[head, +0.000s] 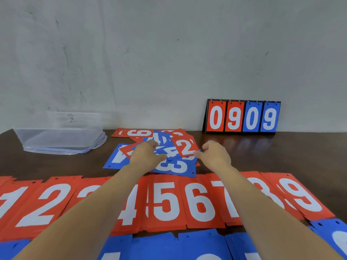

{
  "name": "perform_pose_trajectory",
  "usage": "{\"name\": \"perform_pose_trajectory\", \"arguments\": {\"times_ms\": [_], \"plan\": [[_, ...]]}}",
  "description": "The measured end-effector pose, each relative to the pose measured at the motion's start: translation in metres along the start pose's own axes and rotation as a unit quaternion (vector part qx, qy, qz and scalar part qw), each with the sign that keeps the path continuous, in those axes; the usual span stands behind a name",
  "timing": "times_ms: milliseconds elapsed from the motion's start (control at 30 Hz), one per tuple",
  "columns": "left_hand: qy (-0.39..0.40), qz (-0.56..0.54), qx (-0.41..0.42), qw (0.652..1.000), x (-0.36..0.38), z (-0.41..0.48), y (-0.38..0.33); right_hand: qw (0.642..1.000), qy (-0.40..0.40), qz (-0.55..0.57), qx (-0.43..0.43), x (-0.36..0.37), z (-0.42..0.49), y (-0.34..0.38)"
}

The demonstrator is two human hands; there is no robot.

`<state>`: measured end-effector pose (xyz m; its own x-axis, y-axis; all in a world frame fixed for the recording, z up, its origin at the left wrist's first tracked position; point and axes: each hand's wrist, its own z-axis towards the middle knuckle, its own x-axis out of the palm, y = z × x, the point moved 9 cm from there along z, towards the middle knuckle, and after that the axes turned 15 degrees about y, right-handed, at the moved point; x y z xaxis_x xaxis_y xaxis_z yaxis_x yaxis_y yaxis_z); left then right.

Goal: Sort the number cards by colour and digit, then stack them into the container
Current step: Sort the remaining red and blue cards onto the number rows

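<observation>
— How many hands can you see?

— Two. The left hand [147, 155] lies on top of the mixed pile [165, 139], with its fingers bent down onto the cards. I cannot tell if it is grasping one. The right hand [216, 155] is just beside the pile. Its thumb tip touches the edge of the red 2 card [185, 147]. Its other fingers are loosely bent in the air and hold nothing.

— Where is the pile?

— In the middle of the counter [281, 151], past the neat rows. Red and blue cards lie all jumbled. A blue 3 card [174, 167] is at the near side. The red 2 card sits on top, tilted.

— How many neat rows?

— Two. The red row [167, 201] is nearer the pile. I can read nine numbers, 1 to 9, side by side, though the arms hide part of the 3, 7 and 8. The blue row [159, 244] is closest to the person and is cut off at the bottom, so I cannot count it.

— And the container?

— One clear container [60, 139] is at the back left of the counter, well apart from the hands.

— Anything else?

— One flip stand [242, 117] at the back right. It shows four cards, two red and two blue, reading 0 9 0 9.
</observation>
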<state>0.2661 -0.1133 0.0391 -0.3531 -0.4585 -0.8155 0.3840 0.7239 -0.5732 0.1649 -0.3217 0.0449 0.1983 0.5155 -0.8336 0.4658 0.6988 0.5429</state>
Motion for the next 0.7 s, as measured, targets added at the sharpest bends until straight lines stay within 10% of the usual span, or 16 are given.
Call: {"name": "perform_pose_trajectory", "arguments": {"times_ms": [700], "plan": [[0.073,0.147,-0.075,0.984,0.032,0.094,0.006,0.992,0.061,-0.033,0.105,0.041,0.096,-0.009]]}}
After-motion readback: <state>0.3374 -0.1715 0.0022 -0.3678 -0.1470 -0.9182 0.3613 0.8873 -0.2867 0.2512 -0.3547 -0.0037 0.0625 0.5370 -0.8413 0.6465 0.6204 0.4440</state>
